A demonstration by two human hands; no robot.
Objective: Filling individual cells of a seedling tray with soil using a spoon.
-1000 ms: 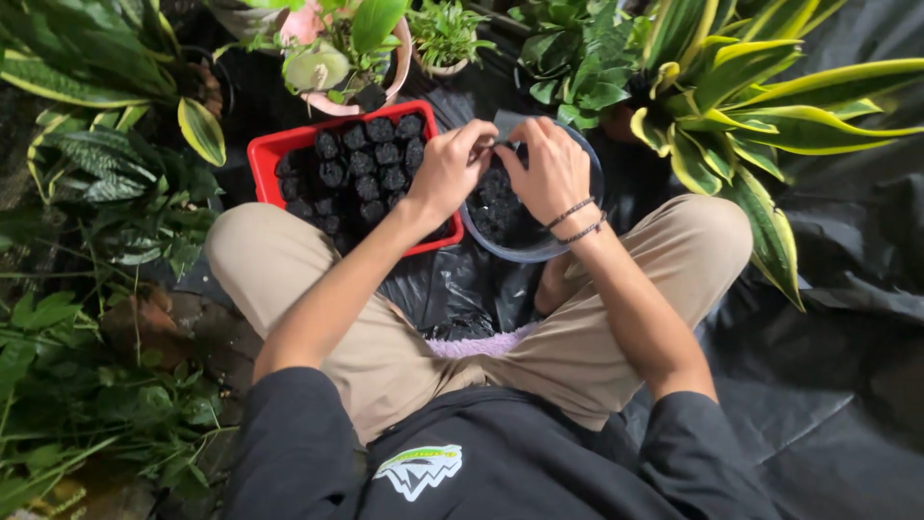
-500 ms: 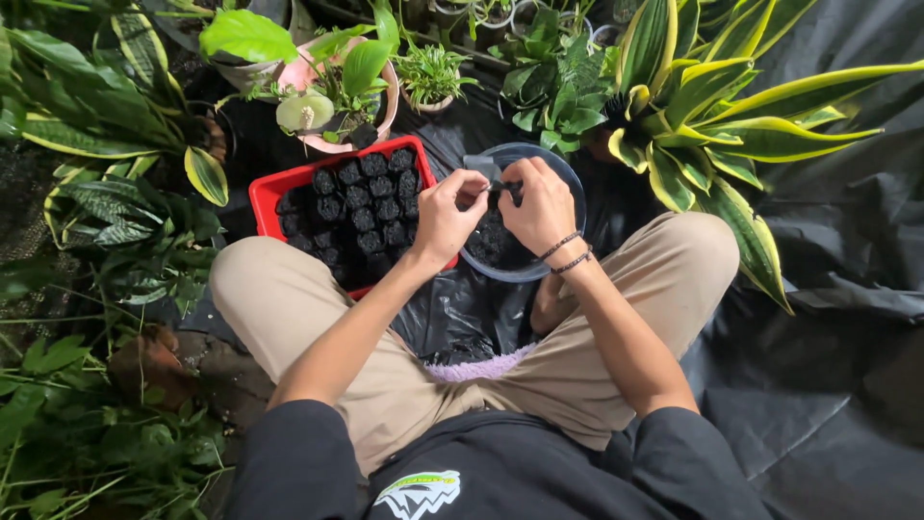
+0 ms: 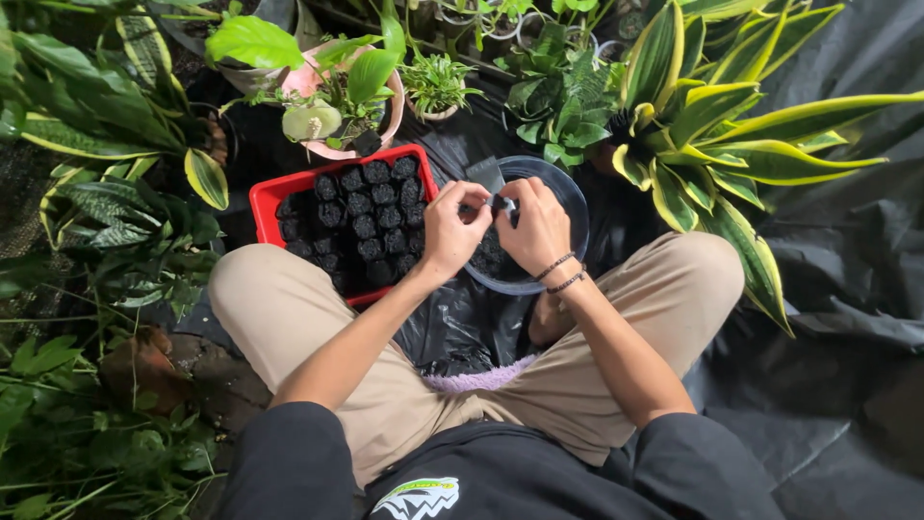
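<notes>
I sit cross-legged on black sheeting. My left hand [image 3: 450, 231] and my right hand [image 3: 535, 227] meet above the left part of a round clear bowl [image 3: 576, 204] that holds dark soil. Both pinch a small black bag [image 3: 498, 203] between their fingertips. The right wrist wears two bead bracelets. Just left of the hands stands a red tray [image 3: 264, 198] packed with several small black soil-filled bags [image 3: 362, 226]. A grey flat piece [image 3: 484, 173] sticks up at the bowl's far rim.
Potted plants ring the spot: a pink pot [image 3: 390, 120] behind the tray, yellow-edged striped leaves [image 3: 717, 144] at right, dark leafy plants [image 3: 115, 212] at left. Black plastic sheeting [image 3: 828, 366] covers the ground to the right. My knees flank the bowl and the tray.
Both hands have lifted from inside the bowl and drawn together, fingertips now pinching the small black bag. The view has shifted so the tray and bowl sit lower in the picture.
</notes>
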